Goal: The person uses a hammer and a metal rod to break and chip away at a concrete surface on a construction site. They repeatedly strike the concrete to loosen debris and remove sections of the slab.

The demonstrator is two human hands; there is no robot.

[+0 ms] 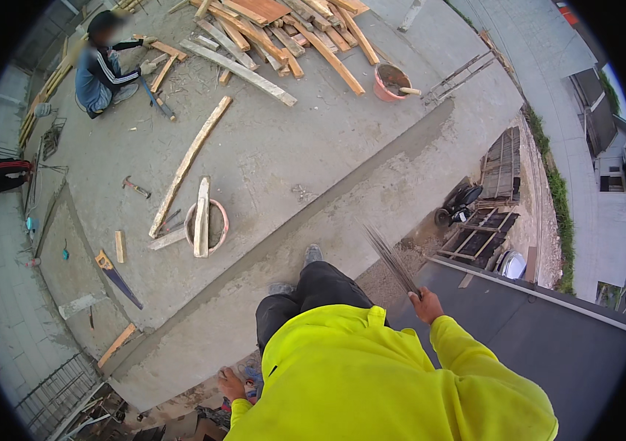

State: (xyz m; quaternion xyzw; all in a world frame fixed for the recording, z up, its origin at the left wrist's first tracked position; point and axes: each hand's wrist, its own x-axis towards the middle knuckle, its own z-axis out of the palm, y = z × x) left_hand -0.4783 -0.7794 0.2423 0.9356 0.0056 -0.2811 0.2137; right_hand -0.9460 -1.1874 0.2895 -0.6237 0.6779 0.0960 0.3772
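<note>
My right hand (pixel 427 306) is closed around one end of a bundle of thin dark metal wires (pixel 392 261). Their free ends fan out slightly toward the slab, over the gap beside it. My left hand (pixel 232 384) hangs low by my side, its fingers loosely bent and apart, with no object visible in it. Beneath me, my shoes stand on a concrete strip (pixel 368 198) along the slab's edge.
A bucket (pixel 219 234) with wood across it, a hand saw (pixel 118 278) and a hammer (pixel 136 187) lie ahead-left. Farther off are a lumber pile (pixel 283 33), a red bucket (pixel 392 82) and a crouching co-worker (pixel 103 70). Right, the slab drops toward a motorcycle (pixel 460 204).
</note>
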